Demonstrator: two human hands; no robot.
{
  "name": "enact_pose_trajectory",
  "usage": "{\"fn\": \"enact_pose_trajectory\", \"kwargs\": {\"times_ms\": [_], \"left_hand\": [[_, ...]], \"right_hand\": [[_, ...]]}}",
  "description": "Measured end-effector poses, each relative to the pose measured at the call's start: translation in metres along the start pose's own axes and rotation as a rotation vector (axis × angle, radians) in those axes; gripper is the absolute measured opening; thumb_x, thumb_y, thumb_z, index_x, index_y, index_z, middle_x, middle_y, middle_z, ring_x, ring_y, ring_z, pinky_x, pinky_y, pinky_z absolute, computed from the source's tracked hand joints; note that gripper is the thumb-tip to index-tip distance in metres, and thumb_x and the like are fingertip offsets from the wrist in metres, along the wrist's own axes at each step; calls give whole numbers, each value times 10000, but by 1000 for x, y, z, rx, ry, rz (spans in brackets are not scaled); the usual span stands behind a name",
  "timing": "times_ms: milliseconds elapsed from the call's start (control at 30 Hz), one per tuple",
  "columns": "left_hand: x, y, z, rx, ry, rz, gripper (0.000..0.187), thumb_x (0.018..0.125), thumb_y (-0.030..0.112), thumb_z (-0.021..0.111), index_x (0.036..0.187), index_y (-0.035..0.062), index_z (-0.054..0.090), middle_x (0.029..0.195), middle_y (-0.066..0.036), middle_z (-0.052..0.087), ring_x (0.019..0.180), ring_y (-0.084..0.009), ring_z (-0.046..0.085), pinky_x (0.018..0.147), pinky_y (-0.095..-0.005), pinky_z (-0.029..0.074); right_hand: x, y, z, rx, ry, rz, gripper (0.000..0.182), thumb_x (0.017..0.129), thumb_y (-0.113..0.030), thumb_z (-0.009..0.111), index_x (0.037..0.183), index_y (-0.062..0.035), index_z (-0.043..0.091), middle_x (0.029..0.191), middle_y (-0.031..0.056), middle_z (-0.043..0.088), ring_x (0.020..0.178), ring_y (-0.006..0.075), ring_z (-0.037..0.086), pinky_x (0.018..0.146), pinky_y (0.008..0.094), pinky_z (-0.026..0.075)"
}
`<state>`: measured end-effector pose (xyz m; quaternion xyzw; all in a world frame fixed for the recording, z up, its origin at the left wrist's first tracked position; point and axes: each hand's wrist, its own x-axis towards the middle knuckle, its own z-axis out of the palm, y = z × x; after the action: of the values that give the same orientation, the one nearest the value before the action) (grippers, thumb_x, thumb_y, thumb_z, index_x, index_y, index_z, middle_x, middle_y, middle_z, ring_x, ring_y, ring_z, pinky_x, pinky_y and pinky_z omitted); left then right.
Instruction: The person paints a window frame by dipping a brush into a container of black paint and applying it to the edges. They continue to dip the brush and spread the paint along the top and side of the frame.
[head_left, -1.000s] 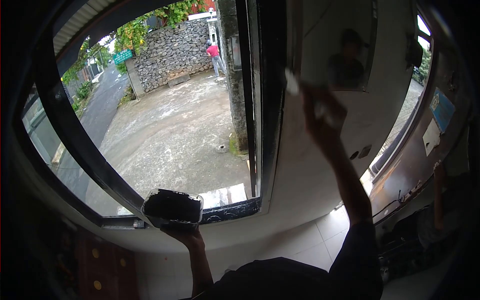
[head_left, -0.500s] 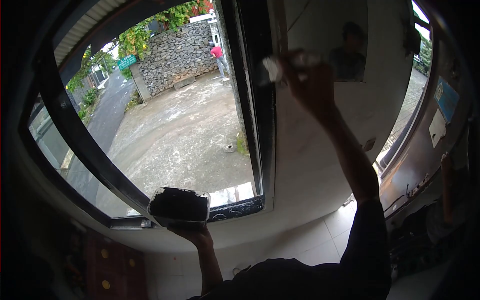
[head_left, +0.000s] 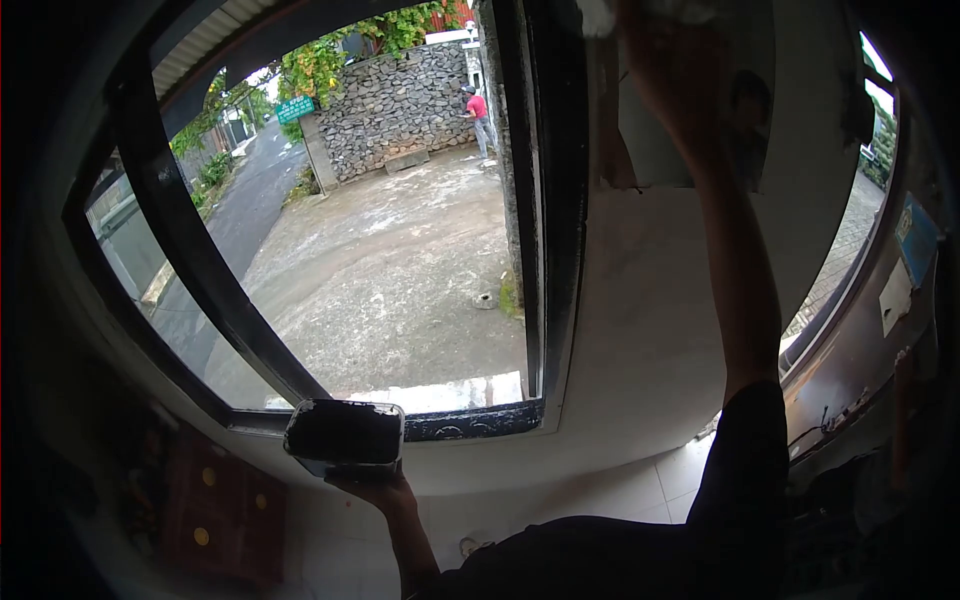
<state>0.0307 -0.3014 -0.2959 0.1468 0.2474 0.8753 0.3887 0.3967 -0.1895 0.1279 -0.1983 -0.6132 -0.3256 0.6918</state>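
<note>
The top edge crops the pale item (head_left: 598, 16) in the right hand (head_left: 680, 70), one o'clock — the tub (head_left: 345, 464), seven o'clock, partly hides the left hand (head_left: 384, 491).

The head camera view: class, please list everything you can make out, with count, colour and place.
Rectangular tub: 1, dark inside, on the left hand
White item: 1, blurred, at the right hand, top edge
Window frame: 1, black, centre and left
Stone wall: 1, grey, outside
Street sign: 1, green, outside
Person: 1, red top, by the stone wall
Road: 1, grey, outside left
Concrete yard: 1, pale grey, outside
Interior wall: white, right of window
Floor tiles: several, pale, below; count unclear
Left hand: 1, shadowed, under the tub
Right hand: 1, shadowed, raised at top
</note>
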Motion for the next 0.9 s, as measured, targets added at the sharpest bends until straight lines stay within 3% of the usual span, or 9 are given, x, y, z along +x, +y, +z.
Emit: {"fn": "enact_pose_trajectory", "kwargs": {"times_ms": [67,200,267,400,433,500,600,700,900], "left_hand": [[2,0,1,5,-10,9,787,862,759,320,1474,269,252,1422,-68,409,1243,-285,487,924,-460,523],[10,-3,3,-25,-83,30,808,850,769,330,1483,277,229,1449,-72,374,1265,-295,466,915,-468,535],[14,-10,1,0,-72,49,809,850,771,324,1486,281,221,1457,-71,359,1273,-297,458,916,-476,533],[15,-15,0,9,-122,54,825,840,785,314,1492,294,193,1484,-64,314,1316,-307,404,945,-507,508],[12,-17,3,4,-112,55,825,840,785,314,1492,294,193,1484,-64,314,1316,-307,404,945,-507,508],[-2,-12,17,83,-91,68,754,924,698,211,1513,238,111,1512,-89,258,1358,-267,341,1101,-453,353],[10,-20,-8,5,-156,-6,803,862,770,293,1501,302,160,1497,-48,288,1346,-286,348,966,-506,454],[5,-20,-6,28,-91,-14,795,867,769,276,1498,293,186,1480,-37,313,1323,-252,372,963,-477,441],[13,-16,-13,-24,-92,-113,781,869,761,298,1487,288,225,1461,-15,343,1306,-224,390,980,-445,440]], "right_hand": [[-23,3,-4,-330,-113,91,262,920,-315,614,865,-84,726,678,37,702,571,103,668,524,258,506],[-21,6,-8,-254,-20,-10,268,906,-336,628,878,-91,731,686,40,708,667,128,702,586,249,526],[-8,-22,-8,-29,-57,25,175,916,-145,587,900,15,656,781,115,697,714,222,704,648,308,568],[-11,-1,-9,-143,-56,-20,180,915,-152,589,943,8,669,809,117,708,739,244,711,661,331,577],[-20,19,-9,-264,-85,19,229,912,-248,603,927,-40,699,771,77,713,745,199,714,661,292,558],[-24,12,-6,-371,-131,58,280,910,-345,617,911,-88,729,733,37,719,750,154,716,661,252,539],[-34,-10,-9,-229,-73,1,234,911,-282,629,935,-66,716,795,38,721,760,147,710,688,243,530],[-67,-8,-9,-132,-105,-75,89,883,-36,640,952,-28,696,888,80,699,788,144,691,672,270,555],[-163,-40,-17,-107,-142,75,93,865,1,643,950,11,679,887,116,690,806,185,688,683,291,558]]}}
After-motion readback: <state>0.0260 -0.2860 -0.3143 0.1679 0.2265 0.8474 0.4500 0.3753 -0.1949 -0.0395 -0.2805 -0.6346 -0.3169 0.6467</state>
